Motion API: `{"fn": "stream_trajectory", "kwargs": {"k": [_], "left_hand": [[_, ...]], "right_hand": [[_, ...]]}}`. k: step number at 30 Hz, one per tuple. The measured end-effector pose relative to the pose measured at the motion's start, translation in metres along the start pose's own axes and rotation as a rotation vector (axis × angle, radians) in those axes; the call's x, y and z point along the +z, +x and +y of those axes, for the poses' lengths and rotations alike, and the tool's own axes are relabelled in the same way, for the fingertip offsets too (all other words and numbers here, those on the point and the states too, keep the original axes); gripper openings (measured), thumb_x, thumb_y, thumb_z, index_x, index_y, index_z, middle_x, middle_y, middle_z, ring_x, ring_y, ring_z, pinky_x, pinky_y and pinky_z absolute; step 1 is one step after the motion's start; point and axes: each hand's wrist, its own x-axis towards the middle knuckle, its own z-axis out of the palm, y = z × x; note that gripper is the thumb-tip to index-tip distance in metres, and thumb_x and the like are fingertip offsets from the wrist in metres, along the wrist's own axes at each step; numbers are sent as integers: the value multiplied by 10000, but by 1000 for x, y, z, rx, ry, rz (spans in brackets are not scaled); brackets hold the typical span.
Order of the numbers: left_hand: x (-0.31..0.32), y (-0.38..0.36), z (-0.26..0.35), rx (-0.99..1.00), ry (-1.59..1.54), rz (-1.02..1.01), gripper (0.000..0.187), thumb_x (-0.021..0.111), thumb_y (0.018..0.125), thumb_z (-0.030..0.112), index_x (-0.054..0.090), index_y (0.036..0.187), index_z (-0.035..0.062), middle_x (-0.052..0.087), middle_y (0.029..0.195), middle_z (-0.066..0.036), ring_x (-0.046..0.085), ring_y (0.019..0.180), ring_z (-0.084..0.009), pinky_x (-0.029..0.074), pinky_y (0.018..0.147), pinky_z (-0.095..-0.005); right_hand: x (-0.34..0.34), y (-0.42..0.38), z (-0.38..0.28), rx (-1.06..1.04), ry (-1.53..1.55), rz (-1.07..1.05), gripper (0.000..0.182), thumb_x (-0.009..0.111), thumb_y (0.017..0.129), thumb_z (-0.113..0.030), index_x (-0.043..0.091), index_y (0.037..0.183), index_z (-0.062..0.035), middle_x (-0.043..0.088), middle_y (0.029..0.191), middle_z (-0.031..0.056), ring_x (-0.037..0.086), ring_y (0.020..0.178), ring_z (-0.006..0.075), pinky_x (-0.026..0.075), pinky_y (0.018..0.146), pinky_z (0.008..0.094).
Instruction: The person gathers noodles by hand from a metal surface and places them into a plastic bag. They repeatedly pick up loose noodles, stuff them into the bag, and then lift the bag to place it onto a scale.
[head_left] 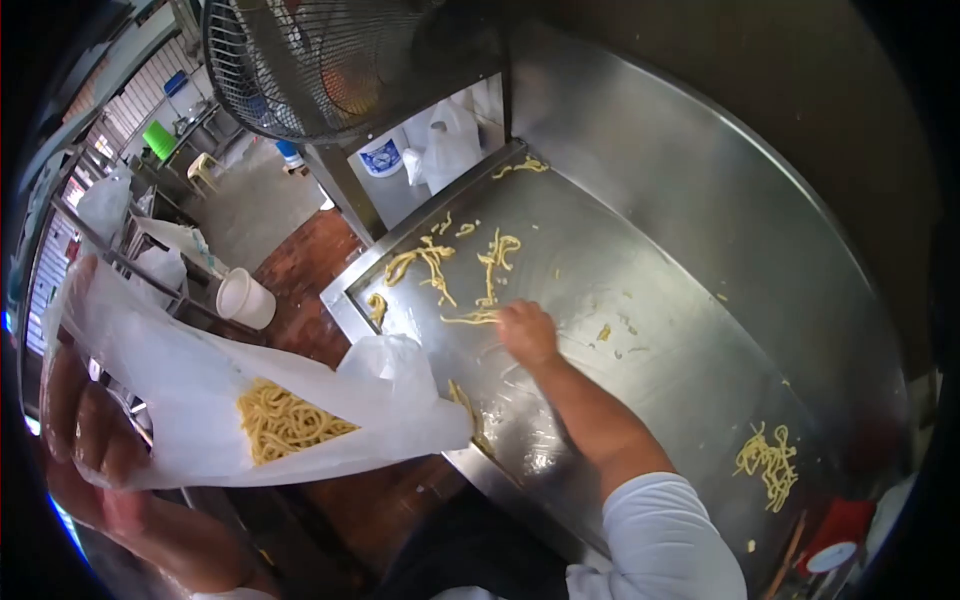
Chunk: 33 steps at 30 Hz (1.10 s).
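Observation:
My left hand (85,440) holds up a clear plastic bag (180,370) by its open edge at the lower left; a clump of yellow noodles (285,420) lies inside it. My right hand (525,332) reaches over the wet steel table (640,290) and pinches a few loose noodle strands (470,318) with closed fingers. More scattered noodles (430,262) lie just beyond the hand, toward the table's far corner.
Another noodle pile (768,462) sits on the table near the right. A large fan (320,60) hangs above the far corner. A white bucket (245,298) stands on the brick floor below. A red-and-white object (835,540) rests at the lower right.

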Motion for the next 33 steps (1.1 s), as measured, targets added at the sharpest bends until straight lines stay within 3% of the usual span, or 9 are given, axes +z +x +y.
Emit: {"fn": "stream_trajectory", "kwargs": {"k": [4,9,13,19,21,23,24,28,33], "left_hand": [[36,16,-28,-54,-27,-116,821,503,974,193,-80,1487,-73,449,639,-34,340,466,-110,286,418,-266],[28,31,-119,-180,94,-123,932,637,848,475,215,1442,-108,471,580,-17,445,454,-109,402,427,-238],[15,36,-163,-345,-47,-127,755,574,872,423,367,1380,-96,573,718,-52,520,611,-122,400,546,-206],[14,53,-173,-342,-76,-141,637,529,907,407,425,1355,-33,597,824,-76,541,716,-124,432,611,-230],[9,60,-174,-327,-164,-56,561,509,924,425,486,1284,-6,595,820,-68,536,708,-132,438,621,-243],[3,67,-173,-318,-216,-50,536,481,942,420,499,1268,-5,565,772,-44,524,660,-123,420,571,-222],[-2,70,-173,-339,-255,-76,529,474,947,418,503,1265,-3,556,758,-36,514,643,-118,408,557,-215],[-6,74,-164,-388,-330,-110,610,445,964,461,447,1322,-32,443,669,7,420,560,-94,358,494,-226],[5,83,-140,-219,-214,-234,731,412,979,470,291,1403,-114,407,659,19,368,506,-78,345,480,-223]], "right_hand": [[-51,-25,59,220,-22,106,159,611,875,-251,667,937,-116,624,954,91,641,901,305,536,761,434],[-87,-48,68,734,220,106,235,654,864,-279,667,885,-45,686,777,151,662,726,299,512,701,401],[-159,-17,1,684,757,274,301,703,877,-295,634,920,-6,635,773,21,570,679,118,478,633,290],[-227,20,-188,355,1422,321,159,700,898,-186,634,938,-47,598,773,-20,535,665,102,450,622,258],[-169,9,-203,-198,1078,394,115,699,858,-109,637,916,-31,619,800,24,584,742,179,481,701,304],[-151,11,-217,-23,284,-491,166,663,800,-140,677,949,-68,655,972,160,615,950,328,483,826,441],[-140,2,-210,-11,276,-486,166,663,800,-140,677,949,-68,655,972,160,615,950,328,483,826,441],[-183,-21,-177,-205,397,-453,208,669,845,-200,693,993,-56,681,975,157,654,928,297,503,824,408],[-247,-45,-85,422,1142,219,184,616,954,-197,669,1038,-42,687,904,42,642,780,123,521,727,296]]}}
